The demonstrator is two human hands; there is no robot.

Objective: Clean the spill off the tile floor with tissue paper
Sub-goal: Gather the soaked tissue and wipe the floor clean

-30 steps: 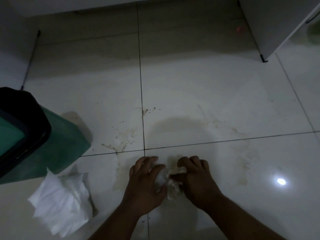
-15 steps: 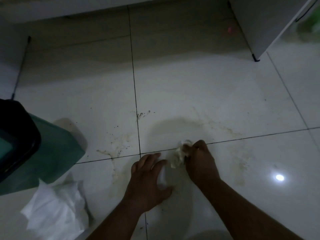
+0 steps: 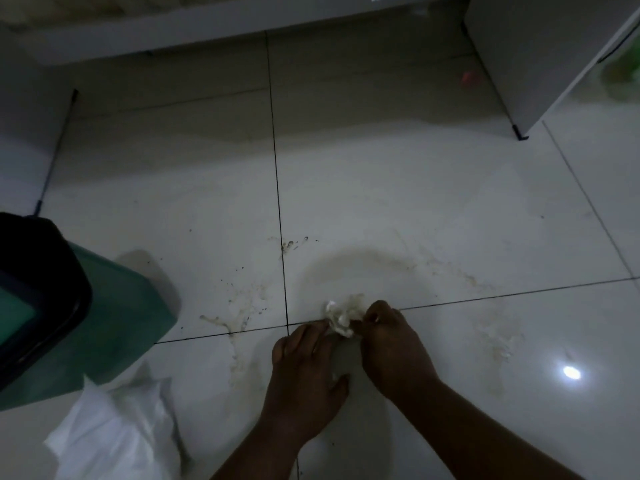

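Right by the tile line (image 3: 346,323), the right hand (image 3: 394,344) pinches the dirty tissue (image 3: 341,315) and wipes; the left hand (image 3: 304,372) lies flat, holding nothing. Next, rub the brown spill (image 3: 242,306) left of that line.

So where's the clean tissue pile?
In the head view, the clean tissue pile lies on the floor at the lower left, just in front of the green bin and left of the left hand.

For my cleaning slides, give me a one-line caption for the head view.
Right hand wipes a soiled tissue wad across the spill, left hand flat on the floor.
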